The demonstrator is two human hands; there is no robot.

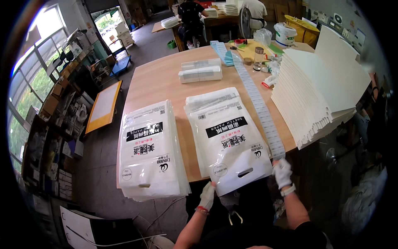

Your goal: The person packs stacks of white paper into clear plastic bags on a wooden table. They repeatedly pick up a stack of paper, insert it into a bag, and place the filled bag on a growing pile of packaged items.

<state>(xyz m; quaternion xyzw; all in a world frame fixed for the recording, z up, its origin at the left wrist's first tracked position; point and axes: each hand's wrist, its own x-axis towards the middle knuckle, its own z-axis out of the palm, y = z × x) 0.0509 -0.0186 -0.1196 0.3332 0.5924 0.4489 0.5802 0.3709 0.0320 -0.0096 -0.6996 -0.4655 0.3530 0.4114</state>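
A white printed plastic paper bag (232, 143) with a slot handle lies on top of a stack of similar bags at the table's near edge. My left hand (206, 196), in a white glove, has its fingers closed at the bag's near left corner. My right hand (282, 172), also gloved, is closed beside the near right corner, at the end of a long strip of printed labels (258, 97). What its fingertips grip is too small to tell. To the left sits a second pile of the same bags (150, 153), overhanging the near edge.
Two white wrapped bundles (200, 74) lie farther back on the wooden table (153, 79). A tall fanned stack of white sheets (309, 91) fills the right side. Behind the strip are a glass jar (258, 58) and a white bucket (285, 34). Two people work at a far table.
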